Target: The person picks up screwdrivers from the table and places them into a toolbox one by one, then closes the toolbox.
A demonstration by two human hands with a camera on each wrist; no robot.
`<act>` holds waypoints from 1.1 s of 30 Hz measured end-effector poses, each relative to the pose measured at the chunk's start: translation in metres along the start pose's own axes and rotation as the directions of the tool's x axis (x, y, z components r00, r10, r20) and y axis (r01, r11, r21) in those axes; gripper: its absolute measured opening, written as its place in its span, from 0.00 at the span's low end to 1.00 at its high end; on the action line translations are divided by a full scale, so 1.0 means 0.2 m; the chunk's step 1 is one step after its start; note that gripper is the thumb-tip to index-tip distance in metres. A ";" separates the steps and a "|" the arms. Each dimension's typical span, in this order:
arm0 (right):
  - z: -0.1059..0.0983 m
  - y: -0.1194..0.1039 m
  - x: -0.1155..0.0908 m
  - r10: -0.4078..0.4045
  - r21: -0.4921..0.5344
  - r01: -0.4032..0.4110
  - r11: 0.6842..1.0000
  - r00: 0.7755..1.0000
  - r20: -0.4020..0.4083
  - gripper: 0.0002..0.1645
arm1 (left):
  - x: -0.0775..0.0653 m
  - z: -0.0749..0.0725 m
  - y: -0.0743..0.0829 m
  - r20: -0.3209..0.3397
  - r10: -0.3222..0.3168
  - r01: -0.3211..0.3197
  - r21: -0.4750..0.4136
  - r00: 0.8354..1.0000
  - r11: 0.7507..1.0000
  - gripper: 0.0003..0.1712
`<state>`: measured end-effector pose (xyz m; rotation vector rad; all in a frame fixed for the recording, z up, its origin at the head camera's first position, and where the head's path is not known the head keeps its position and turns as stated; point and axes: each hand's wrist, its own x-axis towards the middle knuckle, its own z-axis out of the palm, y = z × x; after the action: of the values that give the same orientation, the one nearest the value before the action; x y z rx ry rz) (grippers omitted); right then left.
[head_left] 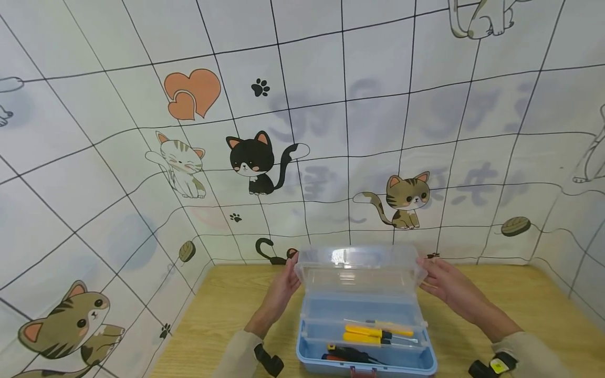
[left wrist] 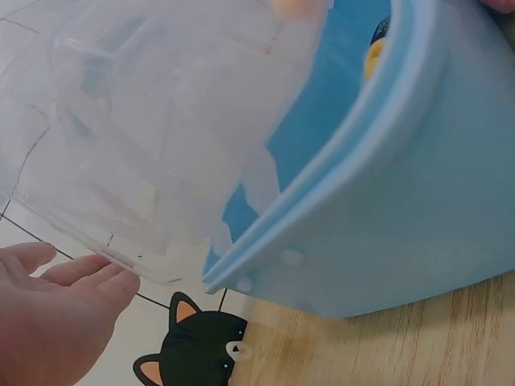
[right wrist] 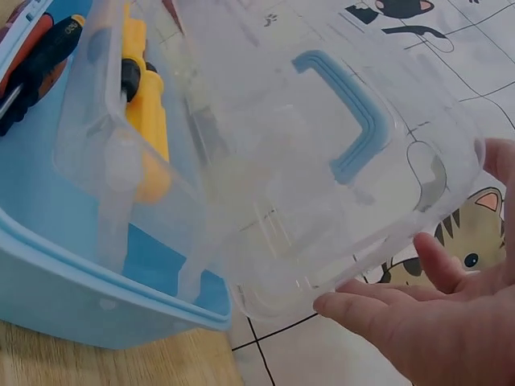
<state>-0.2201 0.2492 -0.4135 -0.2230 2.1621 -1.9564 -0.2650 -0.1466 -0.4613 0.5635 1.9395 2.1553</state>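
A light blue toolbox (head_left: 427,353) stands with its clear plastic lid (head_left: 356,257) raised and tilted back. My left hand (head_left: 283,286) is at the lid's left edge, its extended fingers touching the rim in the left wrist view. At the right edge, the fingers of my right hand (head_left: 449,289) rest against the lid, with the thumb spread apart. A blue handle (right wrist: 354,112) shows on the lid. Inside, a clear tray (right wrist: 84,129) carries yellow-handled screwdrivers (head_left: 364,332). Below it lies a black-handled screwdriver (head_left: 350,353) beside a red-handled tool (head_left: 332,357).
The box sits on a wood-grain tabletop (head_left: 236,310). Behind and beside the table hangs a white sheet (head_left: 326,126) with a grid and cartoon cats. A reddish latch (head_left: 363,372) is on the box's front.
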 end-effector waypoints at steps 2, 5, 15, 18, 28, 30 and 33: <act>-0.01 0.01 -0.01 -0.016 0.015 0.015 1.000 1.000 0.026 0.34 | -0.01 0.00 0.01 0.018 -0.004 0.004 0.008 1.000 1.000 0.45; -0.03 0.02 -0.01 -0.023 0.029 0.021 0.999 0.997 0.075 0.34 | -0.02 0.01 0.03 0.037 -0.009 0.009 0.002 0.999 1.000 0.44; -0.04 0.06 -0.05 0.102 -0.101 -0.085 0.991 0.977 0.187 0.47 | -0.07 -0.02 0.01 0.110 -0.082 0.082 0.005 0.991 0.997 0.39; -0.03 0.08 -0.08 0.081 -0.131 -0.057 0.990 0.979 0.186 0.45 | -0.10 -0.04 0.00 0.130 -0.076 0.072 0.034 0.989 0.997 0.38; -0.02 0.18 -0.14 -0.018 -0.124 0.045 0.991 0.978 0.207 0.50 | -0.16 -0.10 -0.03 0.230 -0.013 -0.018 0.133 0.973 0.991 0.47; -0.01 0.20 -0.16 -0.041 -0.089 0.063 0.994 0.973 0.227 0.53 | -0.16 -0.11 -0.03 0.257 -0.007 -0.025 0.123 0.966 0.992 0.51; -0.01 0.21 -0.17 -0.067 -0.065 0.085 0.994 0.970 0.235 0.55 | -0.16 -0.12 -0.04 0.293 -0.014 -0.013 0.090 0.956 0.996 0.57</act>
<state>-0.1861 0.2640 -0.4540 -0.5276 2.1032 -1.7872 -0.2459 -0.1806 -0.4760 0.8459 1.8784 1.8624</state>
